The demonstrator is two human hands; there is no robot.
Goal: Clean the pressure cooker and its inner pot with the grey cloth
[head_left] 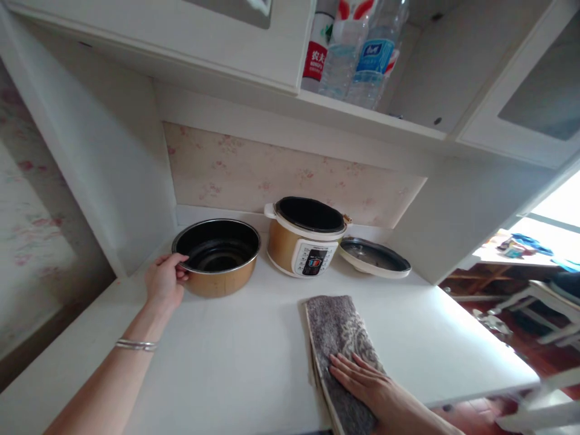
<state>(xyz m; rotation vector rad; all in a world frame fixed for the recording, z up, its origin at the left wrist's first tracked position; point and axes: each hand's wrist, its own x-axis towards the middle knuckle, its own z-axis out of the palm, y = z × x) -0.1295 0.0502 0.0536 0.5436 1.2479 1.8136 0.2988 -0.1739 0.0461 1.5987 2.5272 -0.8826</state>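
A white countertop (244,356) spans my feed's lower half; on it I see a gold pot (222,283) left of centre, a rice cooker (281,249) mid-frame, an upturned lid (376,260) right of centre, a grey cloth (328,323) at lower centre-right.

You are in a home, apparently a kitchen or dining corner: before you, a household electric cooker (287,251) and a gold pot (220,284) stand on a white counter (244,350) backed by floral wallpaper (281,169). Above you, a white cupboard (181,48) holds drink bottles (374,57), and to your right white furniture (555,297) stands near a bright window (564,202).
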